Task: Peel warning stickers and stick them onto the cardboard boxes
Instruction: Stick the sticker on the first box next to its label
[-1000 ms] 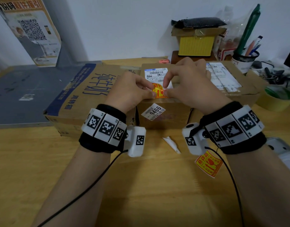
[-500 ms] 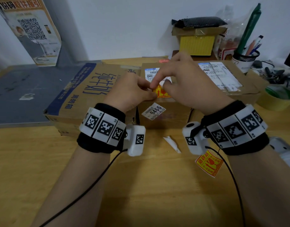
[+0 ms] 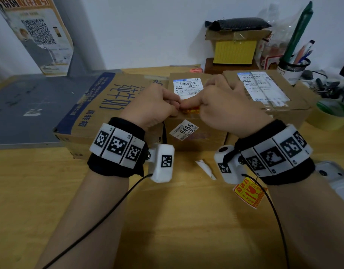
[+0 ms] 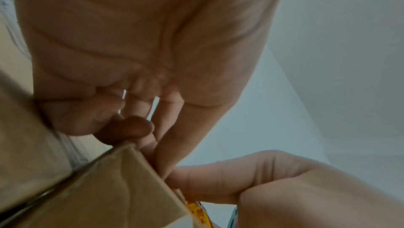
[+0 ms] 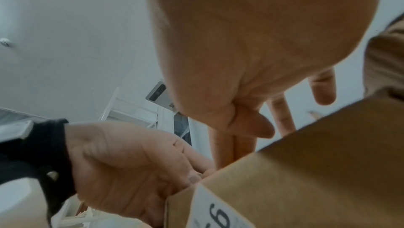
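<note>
A yellow-and-red warning sticker [image 3: 191, 110] lies on the top front edge of the middle cardboard box [image 3: 198, 139]. My hands hide most of it. The straight forefinger of my right hand [image 3: 183, 103] presses flat along it, pointing left. My left hand [image 3: 175, 108] is curled at the box's left corner, where thumb and forefinger meet at the sticker's left end. The left wrist view shows a strip of the sticker [image 4: 196, 214] under the right hand [image 4: 218, 183] on the box edge [image 4: 109, 188]. In the right wrist view, straight fingers [image 5: 220, 152] stand on the box [image 5: 306, 171].
A second warning sticker [image 3: 248, 193] and a white backing scrap [image 3: 205, 168] lie on the wooden table. A large printed carton [image 3: 101, 105] flanks the middle box on the left, a labelled box [image 3: 264, 90] on the right. A tape roll [image 3: 332, 115] and pen holder [image 3: 293, 68] stand far right.
My right hand has dropped from a raised pinch above the sticker, and its forefinger now lies flat across it. The left hand has stayed at the sticker's left end.
</note>
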`<state>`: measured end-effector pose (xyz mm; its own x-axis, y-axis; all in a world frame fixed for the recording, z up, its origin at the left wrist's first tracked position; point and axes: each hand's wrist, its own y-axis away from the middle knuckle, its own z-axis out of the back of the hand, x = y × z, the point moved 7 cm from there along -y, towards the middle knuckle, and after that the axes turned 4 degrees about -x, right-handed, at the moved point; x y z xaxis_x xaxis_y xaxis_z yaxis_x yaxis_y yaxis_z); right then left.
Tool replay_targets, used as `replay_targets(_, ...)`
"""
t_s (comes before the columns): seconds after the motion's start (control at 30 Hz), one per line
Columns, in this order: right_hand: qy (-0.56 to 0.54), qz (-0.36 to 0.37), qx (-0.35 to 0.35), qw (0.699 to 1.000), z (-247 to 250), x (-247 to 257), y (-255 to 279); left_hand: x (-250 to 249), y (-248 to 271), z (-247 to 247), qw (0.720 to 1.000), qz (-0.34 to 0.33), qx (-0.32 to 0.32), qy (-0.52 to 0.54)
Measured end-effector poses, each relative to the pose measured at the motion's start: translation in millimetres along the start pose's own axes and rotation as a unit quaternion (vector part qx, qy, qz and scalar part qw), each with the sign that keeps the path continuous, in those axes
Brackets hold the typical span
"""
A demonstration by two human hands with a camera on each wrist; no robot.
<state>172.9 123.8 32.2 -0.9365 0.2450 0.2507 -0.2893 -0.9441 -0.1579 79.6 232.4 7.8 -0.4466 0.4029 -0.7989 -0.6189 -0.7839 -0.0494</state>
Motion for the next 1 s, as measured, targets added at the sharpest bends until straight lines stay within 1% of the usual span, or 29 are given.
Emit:
replay_targets(0.07, 0.022, -0.014, -0.007, 1.000, -6, -2, -2, 1, 0, 0, 1.000, 0.006, -0.003, 0.003)
replay_targets(0.13, 0.053, -0.011, -0.025, 0.998, -10, -3, -5, 1, 0, 0, 1.000, 0.008, -0.003, 0.003)
replay_targets(0.33, 0.079, 0.027, -0.060, 0.995, 2, 3, -4, 4, -2, 0, 1.000, 0.014, -0.005, 0.016)
replay_targets(0.5, 0.063, 0.029, -0.052, 0.996, 11, 11, 5, 4, -2, -1, 1.000, 0.010, -0.009, 0.023)
replay_targets(0.63, 0.087, 0.007, -0.015, 0.996, -5, 4, -1, 3, -2, -2, 1.000, 0.008, -0.013, 0.018)
replay_targets(0.7, 0.088, -0.008, -0.019, 0.996, -9, 1, -4, 3, -2, -2, 1.000, 0.007, -0.016, 0.012)
replay_targets(0.83, 0.101, 0.012, -0.012, 0.995, -5, 4, -2, 4, -1, -2, 1.000, 0.009, -0.014, 0.020)
replay_targets(1.0, 0.118, 0.007, -0.027, 0.993, 3, 6, 2, 2, -1, -2, 1.000, 0.005, -0.017, 0.011)
